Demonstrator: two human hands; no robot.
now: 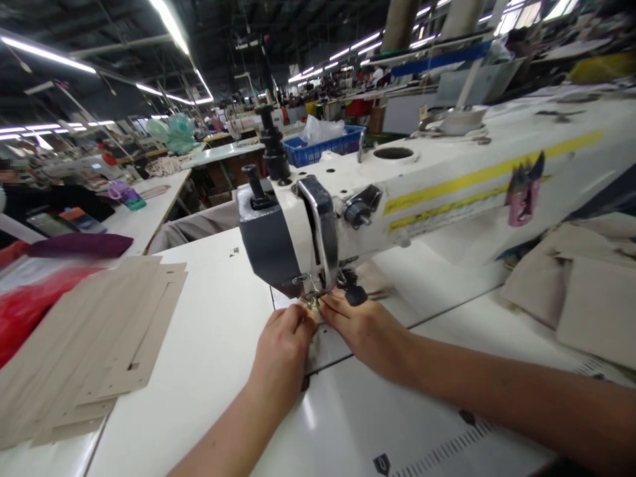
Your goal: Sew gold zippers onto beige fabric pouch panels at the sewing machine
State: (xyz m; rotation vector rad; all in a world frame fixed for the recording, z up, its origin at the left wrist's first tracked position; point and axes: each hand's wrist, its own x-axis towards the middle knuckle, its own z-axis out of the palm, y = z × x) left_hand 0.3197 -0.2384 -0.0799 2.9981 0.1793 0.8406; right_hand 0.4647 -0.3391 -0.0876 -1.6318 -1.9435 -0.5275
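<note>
A white and dark grey sewing machine (pixel 268 245) stands in the middle, its needle and presser foot (pixel 313 301) low over the bed. My left hand (pixel 283 351) is just left of the foot, thumb and fingers pinched on a small piece of beige fabric. From the right, my right hand (pixel 372 331) reaches in with its fingers pressed together on the same beige fabric (pixel 375 279), part of which lies behind the machine head. Both sets of fingertips are close to the needle, and my hands hide most of the cloth between them.
Flat beige cut pieces (pixel 124 338) are stacked at left, beside a red plastic bag (pixel 34 305). More beige fabric (pixel 596 285) lies at right. Pink-handled snips (pixel 523 199) hang on the machine arm. Behind is a blue basket (pixel 325 147); another person sits far left.
</note>
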